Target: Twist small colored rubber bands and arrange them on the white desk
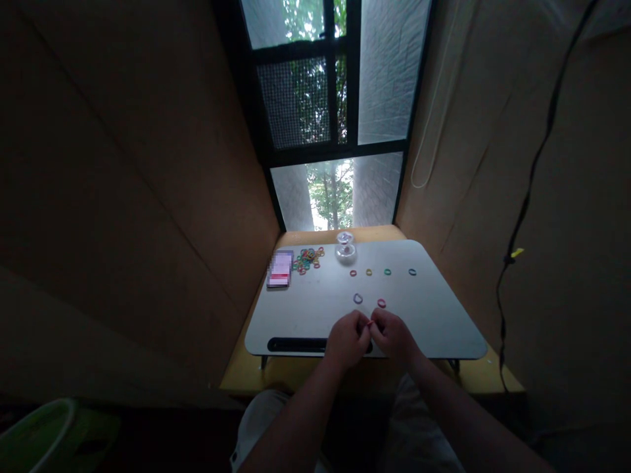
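My left hand [346, 340] and my right hand [393, 336] meet over the table's front part, with fingers pinched together. Between the fingertips shows a bit of a small reddish elastic band [370, 323]; most of it is hidden. Just beyond the hands lie a purple elastic band [362, 301] and a pink-red elastic band [385, 305]. Farther back is a spaced row: a red band [353, 275], a yellow band [369, 274], a green band [387, 274] and a dark blue-green band [412, 274].
A pile of multicoloured elastic bands [308, 259] sits at the back left beside a phone [280, 270]. A clear plastic container [346, 253] stands at the back edge. The white folding table [438, 322] has a black slot [296, 345] along its front. A cable [530, 171] hangs at right.
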Available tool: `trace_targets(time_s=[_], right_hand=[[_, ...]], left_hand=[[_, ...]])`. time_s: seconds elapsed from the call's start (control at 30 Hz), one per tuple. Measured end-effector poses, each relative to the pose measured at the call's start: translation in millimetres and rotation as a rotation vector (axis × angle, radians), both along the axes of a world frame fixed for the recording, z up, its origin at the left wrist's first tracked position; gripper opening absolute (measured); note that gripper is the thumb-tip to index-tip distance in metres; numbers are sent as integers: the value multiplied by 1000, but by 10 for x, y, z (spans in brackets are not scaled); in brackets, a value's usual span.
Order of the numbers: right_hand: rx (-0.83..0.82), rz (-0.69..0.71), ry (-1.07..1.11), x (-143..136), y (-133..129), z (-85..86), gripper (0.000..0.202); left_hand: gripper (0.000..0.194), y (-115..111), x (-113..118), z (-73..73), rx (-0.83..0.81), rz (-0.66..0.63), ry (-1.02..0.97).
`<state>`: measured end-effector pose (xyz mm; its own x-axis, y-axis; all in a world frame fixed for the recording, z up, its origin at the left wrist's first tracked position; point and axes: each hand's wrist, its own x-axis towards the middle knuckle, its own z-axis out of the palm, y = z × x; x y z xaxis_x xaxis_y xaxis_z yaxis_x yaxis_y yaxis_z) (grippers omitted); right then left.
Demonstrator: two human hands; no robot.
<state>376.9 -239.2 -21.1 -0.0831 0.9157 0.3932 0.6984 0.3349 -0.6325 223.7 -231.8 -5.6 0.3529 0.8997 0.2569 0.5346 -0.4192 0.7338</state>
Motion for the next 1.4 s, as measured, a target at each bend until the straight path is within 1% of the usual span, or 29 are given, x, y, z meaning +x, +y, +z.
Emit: trace_targets(time_s=[0.3, 0.6, 0.83, 1.1, 1.4], right_hand=[[-6, 6, -19, 11, 16, -10, 14], [-36, 23, -2, 26, 67, -29, 13], [-11, 12, 7, 9, 46, 12, 14], [-1, 12, 28, 9, 36, 7, 13], [2, 2, 19, 0, 19, 13, 14]], left_hand=[[10, -5, -5, 32, -26, -5, 0], [13, 30, -3, 24, -54, -15, -22], [12, 15, 0, 38, -47, -3, -32], [8, 16, 5, -7, -17, 8, -18], [8, 5, 13, 9, -3, 7, -2]])
